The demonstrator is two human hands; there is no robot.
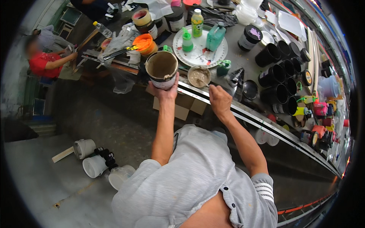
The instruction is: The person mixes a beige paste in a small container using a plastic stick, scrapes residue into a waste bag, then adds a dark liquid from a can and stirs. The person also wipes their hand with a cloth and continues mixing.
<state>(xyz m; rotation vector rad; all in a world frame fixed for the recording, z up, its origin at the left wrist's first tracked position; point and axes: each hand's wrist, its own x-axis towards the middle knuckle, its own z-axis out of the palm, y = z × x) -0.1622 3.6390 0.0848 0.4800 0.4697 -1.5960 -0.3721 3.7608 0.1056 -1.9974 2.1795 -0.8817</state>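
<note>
Currently mid-mix, by my judgement. The left hand (166, 90) grips the lower wall of a large tub (162, 65), fingers spread around its base; the tub is held up at the near side of the workbench (233, 50), its mouth toward the viewer. The right hand (220, 99) is closed tightly around a thin stirrer (206, 84), whose far end sits in a small bowl (189, 78) just to the right of the tub, by the bench's near edge.

Progress: a grey-beige paste (198, 77) is already in the bowl. It looks uneven, so blending is probably incomplete. The tub's inner wall is coated in a similar tone; how much remains at its bottom cannot be told.

Counts: one tub in hand, one bowl, one stirrer. Beyond the bowl, one round white tray (182, 57) carrying three containers: a yellow-green bottle (197, 24), a green squeeze bottle (187, 42) and a teal jug (215, 38). One small dark-green bottle (224, 69) right of the bowl. One orange tub (143, 43) to the far left. Black cups (270, 76) on the right: roughly ten, overlap prevents an exact tally. White buckets (94, 167) on the floor, left: three.
</note>
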